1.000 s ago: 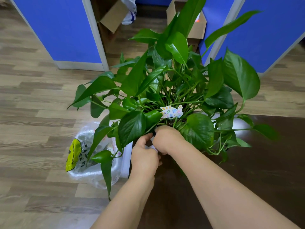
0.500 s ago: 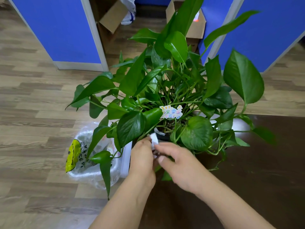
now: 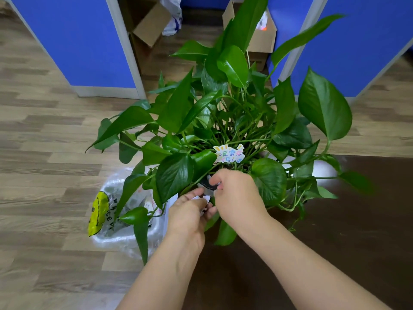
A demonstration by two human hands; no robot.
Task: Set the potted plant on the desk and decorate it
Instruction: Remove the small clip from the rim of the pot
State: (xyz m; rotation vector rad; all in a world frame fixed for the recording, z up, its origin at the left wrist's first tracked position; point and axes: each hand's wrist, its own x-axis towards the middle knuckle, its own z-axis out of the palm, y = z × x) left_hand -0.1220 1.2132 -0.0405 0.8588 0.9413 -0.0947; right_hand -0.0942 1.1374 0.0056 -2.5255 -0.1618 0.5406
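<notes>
Green leaves hide most of the potted plant [image 3: 223, 121]; left hand [image 3: 187, 214] pinches white paper scrap [image 3: 204, 201], right hand [image 3: 237, 198] curled, contents unclear

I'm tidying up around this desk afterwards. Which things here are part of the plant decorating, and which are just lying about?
Part of the job: potted plant, colourful tag among its stems, white paper piece at the left hand, right hand, desk.

Lying about: plastic bag, cardboard boxes.

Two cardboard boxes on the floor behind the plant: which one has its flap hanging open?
The left box, between the blue partitions, has its flap swung out. The right box sits behind the tall leaves, flaps upright.
</notes>
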